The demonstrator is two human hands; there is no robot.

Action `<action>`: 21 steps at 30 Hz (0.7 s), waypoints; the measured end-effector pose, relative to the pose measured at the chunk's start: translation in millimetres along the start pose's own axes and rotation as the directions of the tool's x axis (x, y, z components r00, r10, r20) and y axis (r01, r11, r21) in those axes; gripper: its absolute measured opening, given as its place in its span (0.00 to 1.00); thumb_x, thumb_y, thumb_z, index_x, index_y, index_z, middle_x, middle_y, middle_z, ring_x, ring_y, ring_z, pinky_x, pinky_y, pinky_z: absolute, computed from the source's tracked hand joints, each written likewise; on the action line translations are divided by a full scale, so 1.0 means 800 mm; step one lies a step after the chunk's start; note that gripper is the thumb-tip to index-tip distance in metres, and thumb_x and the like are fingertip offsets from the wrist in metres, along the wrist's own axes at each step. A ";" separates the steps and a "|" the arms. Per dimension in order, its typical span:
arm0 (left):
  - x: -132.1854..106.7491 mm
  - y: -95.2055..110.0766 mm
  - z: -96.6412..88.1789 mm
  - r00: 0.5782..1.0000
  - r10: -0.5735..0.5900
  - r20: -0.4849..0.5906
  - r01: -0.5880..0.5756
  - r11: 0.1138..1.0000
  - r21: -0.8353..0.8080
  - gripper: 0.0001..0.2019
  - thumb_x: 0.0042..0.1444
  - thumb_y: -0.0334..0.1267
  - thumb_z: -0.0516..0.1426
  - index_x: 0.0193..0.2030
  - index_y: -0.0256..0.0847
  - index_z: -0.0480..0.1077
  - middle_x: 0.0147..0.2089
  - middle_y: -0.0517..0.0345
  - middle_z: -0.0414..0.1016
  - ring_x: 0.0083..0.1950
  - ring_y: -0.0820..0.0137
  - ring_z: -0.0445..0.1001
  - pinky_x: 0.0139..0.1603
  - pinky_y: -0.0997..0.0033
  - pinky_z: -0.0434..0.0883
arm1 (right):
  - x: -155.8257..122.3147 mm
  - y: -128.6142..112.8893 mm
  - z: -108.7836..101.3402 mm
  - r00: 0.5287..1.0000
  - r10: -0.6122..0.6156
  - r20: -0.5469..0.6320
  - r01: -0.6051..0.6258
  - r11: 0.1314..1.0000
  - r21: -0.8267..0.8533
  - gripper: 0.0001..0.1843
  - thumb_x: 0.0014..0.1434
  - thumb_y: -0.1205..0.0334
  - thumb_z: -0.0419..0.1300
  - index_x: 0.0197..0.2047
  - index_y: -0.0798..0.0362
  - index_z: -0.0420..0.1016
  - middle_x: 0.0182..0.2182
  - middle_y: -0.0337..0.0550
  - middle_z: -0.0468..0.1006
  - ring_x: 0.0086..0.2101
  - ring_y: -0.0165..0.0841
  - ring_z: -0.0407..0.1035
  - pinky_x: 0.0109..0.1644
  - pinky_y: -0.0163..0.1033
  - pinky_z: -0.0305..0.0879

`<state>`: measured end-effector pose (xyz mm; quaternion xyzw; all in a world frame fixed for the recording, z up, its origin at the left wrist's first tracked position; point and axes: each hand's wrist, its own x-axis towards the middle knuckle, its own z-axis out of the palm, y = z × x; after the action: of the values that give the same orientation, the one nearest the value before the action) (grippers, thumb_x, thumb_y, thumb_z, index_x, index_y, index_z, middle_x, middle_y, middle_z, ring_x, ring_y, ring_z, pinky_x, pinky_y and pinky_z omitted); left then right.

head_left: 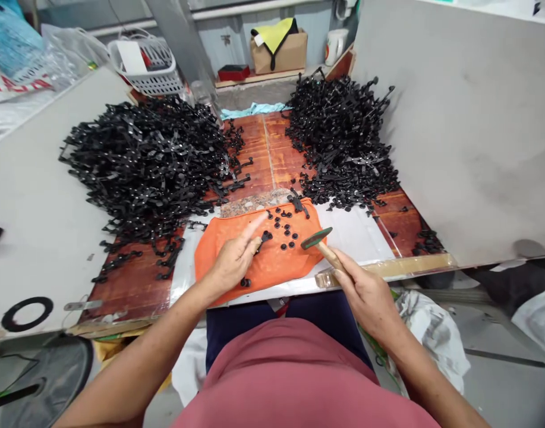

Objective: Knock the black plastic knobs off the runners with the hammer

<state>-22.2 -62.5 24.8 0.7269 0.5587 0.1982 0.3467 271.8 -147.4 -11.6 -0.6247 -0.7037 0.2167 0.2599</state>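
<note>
My right hand (371,292) is wrapped round the wooden handle of a small hammer (317,238) with a long dark green head. The head hovers over the right edge of an orange cloth (227,238). On the cloth, my left hand (233,260) pinches a small black plastic part (265,237) near the thumb tip, its index finger stretched forward; the fingers hide some of the part. Several loose black round pieces (287,232) lie between the left hand and the hammer head. Another black part (246,282) rests below the left hand.
Large heaps of black plastic parts stand at left (147,160) and right (343,137) on the reddish wooden table (254,142). A speckled stone slab (249,204) borders the cloth's far edge. Grey boards (468,119) flank the table. Behind are a white basket (142,65), cardboard box (283,53) and mug (335,47).
</note>
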 end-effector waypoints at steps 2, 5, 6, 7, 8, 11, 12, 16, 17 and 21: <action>0.001 0.001 0.011 0.999 0.006 0.042 -0.005 0.999 -0.041 0.22 0.71 0.47 0.44 0.66 0.46 0.66 0.22 0.68 0.56 0.22 0.72 0.60 0.27 0.73 0.59 | -0.007 0.004 0.005 1.000 0.028 -0.013 -0.027 0.999 0.033 0.26 0.74 0.60 0.50 0.73 0.45 0.64 0.60 0.46 0.79 0.53 0.41 0.79 0.53 0.43 0.76; 0.005 0.006 0.015 0.999 0.022 0.023 -0.021 0.999 -0.037 0.18 0.71 0.47 0.44 0.55 0.45 0.70 0.23 0.67 0.58 0.25 0.71 0.63 0.30 0.73 0.61 | -0.011 0.008 0.010 0.998 0.045 -0.040 -0.042 0.997 0.061 0.26 0.74 0.60 0.50 0.72 0.47 0.65 0.61 0.46 0.78 0.55 0.41 0.77 0.55 0.44 0.76; 0.007 0.007 0.016 1.000 0.023 -0.009 -0.023 0.999 -0.031 0.17 0.72 0.48 0.44 0.51 0.44 0.69 0.23 0.66 0.60 0.26 0.71 0.65 0.31 0.72 0.62 | -0.012 0.008 0.012 0.998 0.043 -0.041 -0.041 0.997 0.058 0.26 0.74 0.60 0.50 0.72 0.47 0.65 0.61 0.46 0.78 0.55 0.41 0.78 0.55 0.44 0.76; 0.010 0.008 0.016 0.999 0.023 -0.043 -0.024 0.999 -0.025 0.15 0.72 0.47 0.43 0.47 0.44 0.67 0.24 0.65 0.61 0.27 0.70 0.66 0.31 0.72 0.63 | -0.012 0.008 0.014 0.998 0.040 -0.039 -0.038 0.998 0.048 0.26 0.74 0.60 0.50 0.72 0.47 0.65 0.60 0.46 0.79 0.54 0.42 0.78 0.54 0.44 0.76; 0.012 0.009 0.017 0.997 0.020 -0.071 -0.021 1.000 -0.017 0.14 0.71 0.47 0.43 0.43 0.44 0.65 0.25 0.64 0.63 0.28 0.70 0.67 0.32 0.71 0.63 | -0.012 0.008 0.016 0.999 0.036 -0.039 -0.035 0.999 0.029 0.26 0.74 0.61 0.50 0.72 0.47 0.65 0.58 0.47 0.80 0.52 0.42 0.79 0.53 0.44 0.77; 0.022 0.010 0.025 0.995 0.016 -0.097 -0.010 0.998 0.056 0.12 0.71 0.46 0.44 0.37 0.45 0.59 0.28 0.62 0.66 0.30 0.69 0.70 0.34 0.69 0.64 | -0.012 0.005 0.021 0.999 0.032 -0.040 -0.034 0.998 -0.052 0.26 0.74 0.60 0.50 0.73 0.46 0.65 0.54 0.47 0.83 0.47 0.42 0.82 0.48 0.43 0.78; 0.025 0.010 0.028 0.996 0.015 -0.092 -0.006 0.995 0.098 0.11 0.71 0.45 0.44 0.37 0.45 0.58 0.27 0.62 0.66 0.30 0.68 0.70 0.34 0.69 0.64 | -0.011 0.004 0.021 0.999 0.035 -0.042 -0.038 0.997 -0.074 0.26 0.74 0.60 0.50 0.73 0.46 0.65 0.53 0.47 0.84 0.46 0.42 0.82 0.47 0.42 0.78; 0.034 0.012 0.041 0.997 0.000 -0.072 0.019 0.963 0.269 0.10 0.71 0.40 0.43 0.37 0.45 0.58 0.27 0.61 0.66 0.30 0.66 0.70 0.34 0.68 0.62 | -0.011 0.002 0.021 0.999 0.040 -0.031 -0.043 0.992 -0.117 0.25 0.74 0.60 0.49 0.72 0.47 0.66 0.54 0.47 0.83 0.45 0.42 0.82 0.46 0.42 0.78; 0.036 0.012 0.043 0.997 -0.008 -0.072 0.030 0.952 0.304 0.10 0.71 0.40 0.43 0.37 0.45 0.59 0.28 0.60 0.67 0.31 0.65 0.71 0.35 0.68 0.62 | -0.011 0.002 0.020 0.999 0.035 -0.026 -0.038 0.991 -0.127 0.25 0.74 0.60 0.49 0.72 0.48 0.66 0.54 0.47 0.84 0.45 0.42 0.82 0.45 0.42 0.78; 0.040 0.017 0.045 0.996 -0.064 -0.063 0.084 0.910 0.406 0.10 0.72 0.38 0.43 0.41 0.44 0.63 0.31 0.57 0.74 0.35 0.64 0.75 0.36 0.68 0.63 | -0.011 0.003 0.019 1.000 0.009 -0.022 -0.012 0.986 -0.163 0.26 0.74 0.60 0.49 0.73 0.46 0.64 0.53 0.46 0.84 0.43 0.41 0.83 0.41 0.40 0.77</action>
<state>20.7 -44.4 6.6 0.7566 0.6231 0.0814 0.1808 264.5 -155.4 -26.0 -0.6499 -0.7130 0.1529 0.2142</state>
